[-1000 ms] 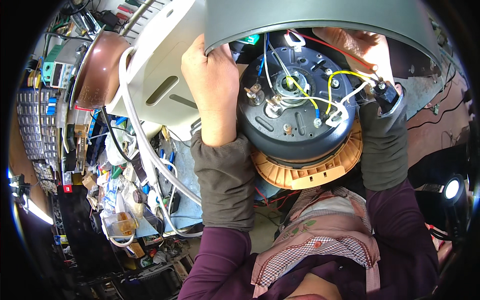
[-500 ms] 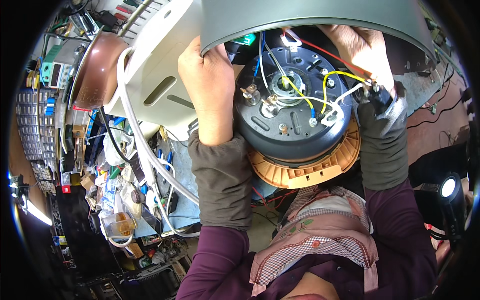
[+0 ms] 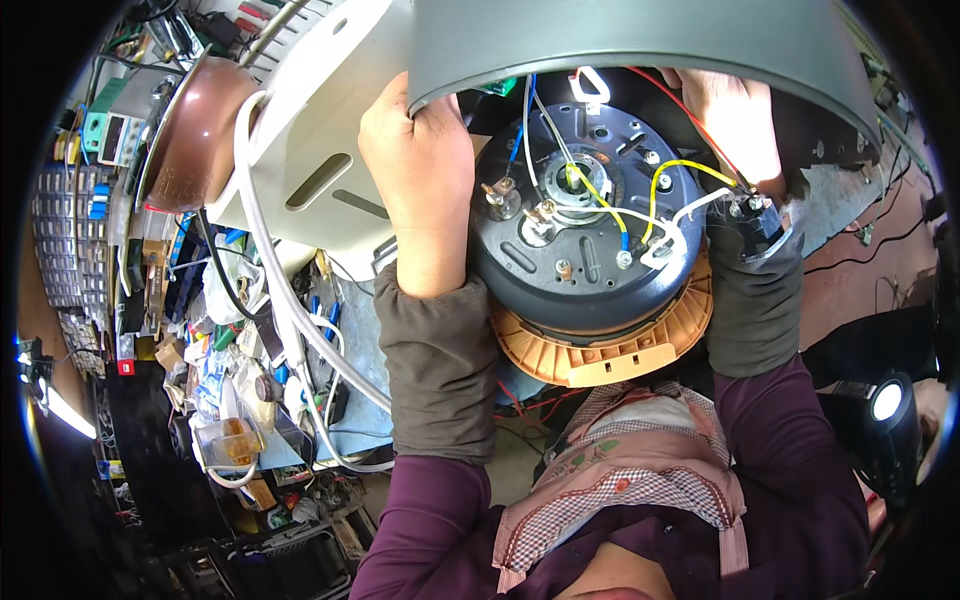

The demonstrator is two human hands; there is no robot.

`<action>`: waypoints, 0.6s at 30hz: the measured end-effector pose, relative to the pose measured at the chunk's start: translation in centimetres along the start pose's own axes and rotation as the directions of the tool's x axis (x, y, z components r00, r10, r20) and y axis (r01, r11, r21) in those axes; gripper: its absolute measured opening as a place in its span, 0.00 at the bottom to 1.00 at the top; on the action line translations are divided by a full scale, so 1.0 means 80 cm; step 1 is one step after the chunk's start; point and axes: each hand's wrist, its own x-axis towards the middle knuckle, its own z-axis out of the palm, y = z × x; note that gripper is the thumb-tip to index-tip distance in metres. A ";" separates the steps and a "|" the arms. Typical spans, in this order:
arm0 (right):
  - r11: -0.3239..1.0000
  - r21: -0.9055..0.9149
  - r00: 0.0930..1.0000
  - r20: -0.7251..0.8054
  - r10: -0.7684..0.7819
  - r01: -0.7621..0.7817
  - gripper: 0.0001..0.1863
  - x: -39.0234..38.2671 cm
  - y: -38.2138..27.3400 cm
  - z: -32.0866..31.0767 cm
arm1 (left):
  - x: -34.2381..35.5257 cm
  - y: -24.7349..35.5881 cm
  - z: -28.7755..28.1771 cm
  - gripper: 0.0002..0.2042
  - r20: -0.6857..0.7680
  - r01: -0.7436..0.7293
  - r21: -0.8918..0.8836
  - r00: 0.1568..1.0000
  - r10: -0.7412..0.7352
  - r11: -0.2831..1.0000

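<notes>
An upturned cooker body fills the upper middle: a dark round base plate (image 3: 585,260) with screws and blue, yellow, white and red wires (image 3: 672,190), ringed by an orange plastic collar (image 3: 610,355). A grey outer shell (image 3: 640,40) hangs over its far side. My left hand (image 3: 420,170) grips the left side of the dark plate, fingers tucked under the grey shell's rim. On the right, my right hand (image 3: 730,115) holds the unit under the shell, beside a black connector (image 3: 755,225) where wires end.
A cream appliance housing (image 3: 300,150) lies at upper left with a white cord (image 3: 290,320) trailing down. A copper-coloured pot (image 3: 190,135) sits beyond it. The bench at left is crowded with tools, wires and small parts (image 3: 220,390). A lit lamp (image 3: 885,400) is at lower right.
The grey shell has come lower over the dark plate and both hands shifted slightly with the unit. My right hand's fingers show more clearly under the shell.
</notes>
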 end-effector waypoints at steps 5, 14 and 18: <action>0.974 0.208 0.996 -0.012 0.093 -0.088 0.15 0.000 -0.009 -0.002 | 0.000 0.002 -0.002 0.11 0.005 -0.024 0.014 1.000 0.024 1.000; 0.765 0.605 0.958 -0.015 0.285 -0.218 0.15 -0.003 -0.018 -0.001 | -0.002 0.002 0.000 0.12 0.000 -0.006 -0.009 1.000 0.006 1.000; 0.626 0.745 0.938 0.000 0.347 -0.231 0.15 -0.002 -0.020 0.001 | 0.001 0.001 0.001 0.13 0.009 -0.002 -0.037 1.000 0.002 0.999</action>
